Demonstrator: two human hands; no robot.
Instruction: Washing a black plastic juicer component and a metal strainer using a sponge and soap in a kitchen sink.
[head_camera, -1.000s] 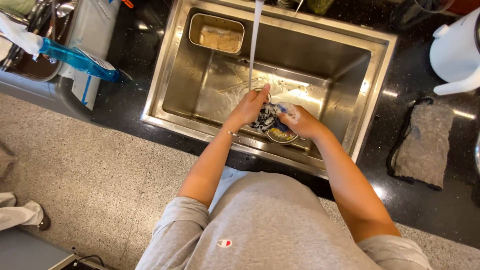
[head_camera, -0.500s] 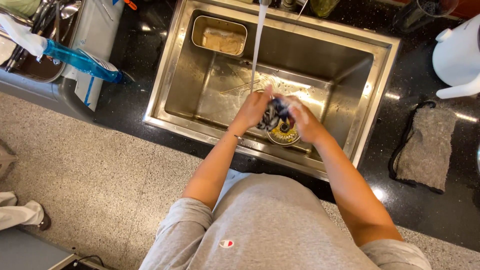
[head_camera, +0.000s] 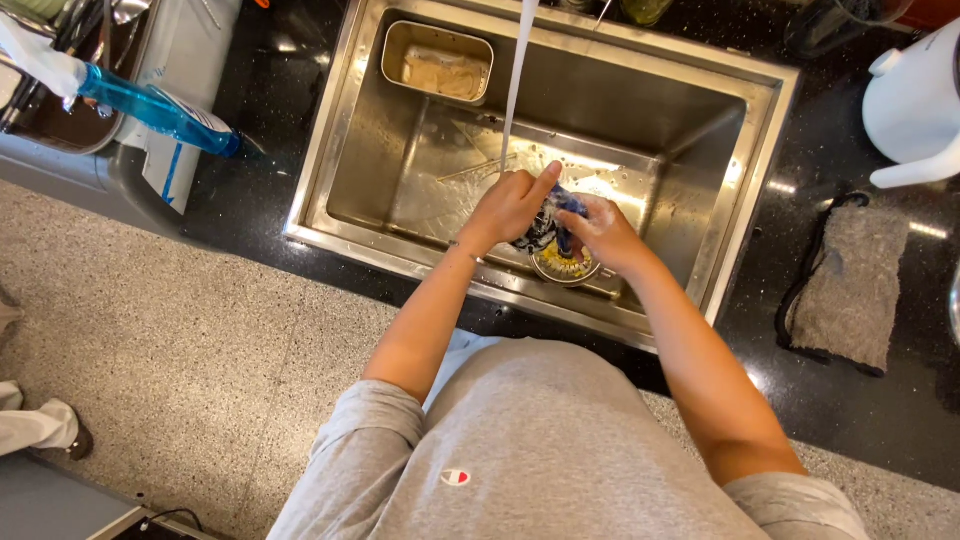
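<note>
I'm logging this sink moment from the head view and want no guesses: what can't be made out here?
- Patterned dark item between the left hand and right hand: mostly covered by both hands, so its kind is unclear.
- Drain strainer: partly hidden under the hands.
- Tap: cut off by the top edge; only the water stream shows.
- White kettle: cut off by the right edge.
</note>
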